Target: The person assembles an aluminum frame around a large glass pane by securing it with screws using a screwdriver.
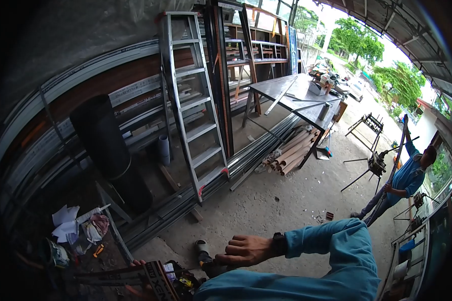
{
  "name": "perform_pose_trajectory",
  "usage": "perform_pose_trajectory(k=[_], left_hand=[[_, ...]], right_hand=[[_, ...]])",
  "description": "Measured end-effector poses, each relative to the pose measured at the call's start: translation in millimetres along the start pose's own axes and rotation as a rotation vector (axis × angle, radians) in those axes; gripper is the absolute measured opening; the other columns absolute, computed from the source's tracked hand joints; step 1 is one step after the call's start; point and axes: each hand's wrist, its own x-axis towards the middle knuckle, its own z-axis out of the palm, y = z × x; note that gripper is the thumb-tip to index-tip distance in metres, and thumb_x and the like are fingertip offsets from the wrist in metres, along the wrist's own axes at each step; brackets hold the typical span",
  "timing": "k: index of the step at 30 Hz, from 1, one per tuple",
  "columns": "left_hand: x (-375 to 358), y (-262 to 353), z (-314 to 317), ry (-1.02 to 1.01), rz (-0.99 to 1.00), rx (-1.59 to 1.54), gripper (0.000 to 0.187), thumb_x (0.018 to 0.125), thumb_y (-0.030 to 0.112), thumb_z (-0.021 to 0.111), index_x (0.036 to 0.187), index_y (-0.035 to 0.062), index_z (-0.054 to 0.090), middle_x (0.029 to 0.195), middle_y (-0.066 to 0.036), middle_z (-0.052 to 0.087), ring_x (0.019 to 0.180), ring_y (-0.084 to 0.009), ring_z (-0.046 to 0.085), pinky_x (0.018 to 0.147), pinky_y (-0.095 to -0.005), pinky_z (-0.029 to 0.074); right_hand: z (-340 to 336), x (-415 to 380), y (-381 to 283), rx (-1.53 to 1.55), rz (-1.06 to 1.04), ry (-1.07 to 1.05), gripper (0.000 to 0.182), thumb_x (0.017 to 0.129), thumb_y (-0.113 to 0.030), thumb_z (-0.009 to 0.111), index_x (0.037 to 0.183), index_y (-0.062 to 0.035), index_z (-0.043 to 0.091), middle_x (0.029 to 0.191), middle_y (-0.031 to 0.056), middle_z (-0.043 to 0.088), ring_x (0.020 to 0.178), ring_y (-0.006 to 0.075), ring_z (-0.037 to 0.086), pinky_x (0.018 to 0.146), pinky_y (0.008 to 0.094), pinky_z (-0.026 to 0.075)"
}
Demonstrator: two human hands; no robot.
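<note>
My right hand (243,250), with a dark watch (279,244) at the wrist, reaches across in front of me. Its fingers are curled downward, and what they close on is mostly hidden; a dark thing with a bit of yellow (206,262) shows just beside them. Of my left hand (137,262) only fingertips show, over the edge of a long printed carton (160,282) with large lettering. Dark and yellow items (186,281), too cluttered to name, lie beside the carton. A foot in a dark sandal (202,246) stands just beyond my right hand.
An aluminium stepladder (193,108) leans at racks of long profiles. Metal lengths (186,193) lie along the floor. Beyond are a metal-topped table (281,89), cardboard tubes (296,150) and machines on stands (376,163). At right, a person (409,173) holds a long bar upright. Papers (65,220) lie left.
</note>
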Motion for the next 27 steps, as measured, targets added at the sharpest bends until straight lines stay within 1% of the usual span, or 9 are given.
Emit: perform_pose_trajectory(k=[7, 12, 14, 16, 18, 19, 22, 24, 27], left_hand=[[10, -15, 13, -0.544, 0.065, 0.491, 0.076, 0.088, 0.062, 0.052, 0.132, 0.0004, 0.046, 0.133, -0.021, 0.050, 0.129, -0.0390, 0.042, 0.109, -0.0537, 0.035], [3, -23, 28, -0.331, 0.031, 0.433, 0.046, 0.099, 0.042, 0.042, 0.124, 0.0045, 0.051, 0.113, -0.018, 0.057, 0.109, -0.0347, 0.054, 0.098, -0.0530, 0.043], [-4, -29, 36, -0.194, 0.107, 0.449, 0.042, 0.099, 0.038, 0.044, 0.121, 0.0040, 0.052, 0.109, -0.016, 0.058, 0.106, -0.0328, 0.055, 0.097, -0.0505, 0.043], [-4, -35, 41, -0.119, 0.105, 0.371, 0.035, 0.098, 0.031, 0.044, 0.118, 0.0042, 0.055, 0.106, -0.016, 0.059, 0.103, -0.0319, 0.056, 0.096, -0.0483, 0.045], [-3, -38, 43, -0.130, 0.119, 0.355, 0.036, 0.098, 0.031, 0.044, 0.118, 0.0042, 0.055, 0.105, -0.016, 0.059, 0.102, -0.0318, 0.056, 0.095, -0.0477, 0.045], [-3, -42, 43, -0.136, 0.125, 0.333, 0.036, 0.097, 0.030, 0.044, 0.118, 0.0041, 0.056, 0.105, -0.016, 0.059, 0.101, -0.0316, 0.056, 0.095, -0.0472, 0.046], [-2, -45, 44, -0.184, 0.129, 0.273, 0.037, 0.097, 0.030, 0.043, 0.120, 0.0039, 0.056, 0.105, -0.017, 0.059, 0.101, -0.0316, 0.056, 0.095, -0.0465, 0.046], [-2, -44, 40, -0.183, 0.147, 0.298, 0.037, 0.097, 0.030, 0.043, 0.120, 0.0037, 0.056, 0.105, -0.017, 0.059, 0.101, -0.0312, 0.056, 0.095, -0.0466, 0.046], [-8, -45, 37, -0.183, 0.187, 0.320, 0.038, 0.097, 0.030, 0.042, 0.121, 0.0033, 0.055, 0.105, -0.017, 0.059, 0.101, -0.0306, 0.056, 0.096, -0.0467, 0.045]], right_hand=[[-10, 3, 16, -0.058, -0.072, -0.087, 0.041, 0.091, -0.018, 0.058, 0.127, -0.0005, 0.051, 0.079, 0.0059, 0.051, 0.068, 0.0178, 0.053, 0.059, 0.0308, 0.044], [-14, 20, 20, -0.028, -0.127, -0.027, 0.040, 0.085, -0.030, 0.071, 0.110, -0.0014, 0.057, 0.069, 0.0018, 0.050, 0.052, 0.0163, 0.046, 0.050, 0.0307, 0.042], [10, 8, 7, 0.314, 0.258, 0.092, 0.034, 0.093, -0.033, 0.062, 0.104, -0.0012, 0.057, 0.064, 0.0020, 0.051, 0.046, 0.0141, 0.044, 0.044, 0.0300, 0.038], [-16, 21, -7, 1.001, 1.079, -0.095, 0.044, 0.100, -0.040, 0.044, 0.104, 0.0026, 0.054, 0.064, 0.0116, 0.059, 0.059, 0.0139, 0.060, 0.052, 0.0265, 0.046], [-32, 32, -5, 1.208, 1.233, -0.146, 0.039, 0.098, -0.036, 0.052, 0.106, 0.0024, 0.053, 0.070, 0.0138, 0.063, 0.059, 0.0138, 0.060, 0.053, 0.0256, 0.046], [-37, 38, -8, 1.203, 1.228, -0.151, 0.039, 0.098, -0.036, 0.052, 0.106, 0.0024, 0.053, 0.070, 0.0138, 0.063, 0.059, 0.0138, 0.060, 0.053, 0.0256, 0.046], [-28, 29, -14, 0.400, 0.550, -0.061, 0.047, 0.085, -0.027, 0.074, 0.114, -0.0005, 0.049, 0.065, 0.0057, 0.058, 0.050, 0.0149, 0.054, 0.047, 0.0272, 0.041], [-42, 26, -2, -0.154, 0.009, -0.349, 0.043, 0.084, -0.025, 0.074, 0.109, 0.0006, 0.050, 0.071, 0.0087, 0.064, 0.056, 0.0212, 0.063, 0.050, 0.0315, 0.048], [-34, 28, 8, 0.171, 0.185, -0.294, 0.037, 0.085, -0.024, 0.072, 0.104, 0.0016, 0.051, 0.073, 0.0109, 0.066, 0.058, 0.0222, 0.065, 0.050, 0.0335, 0.049]])
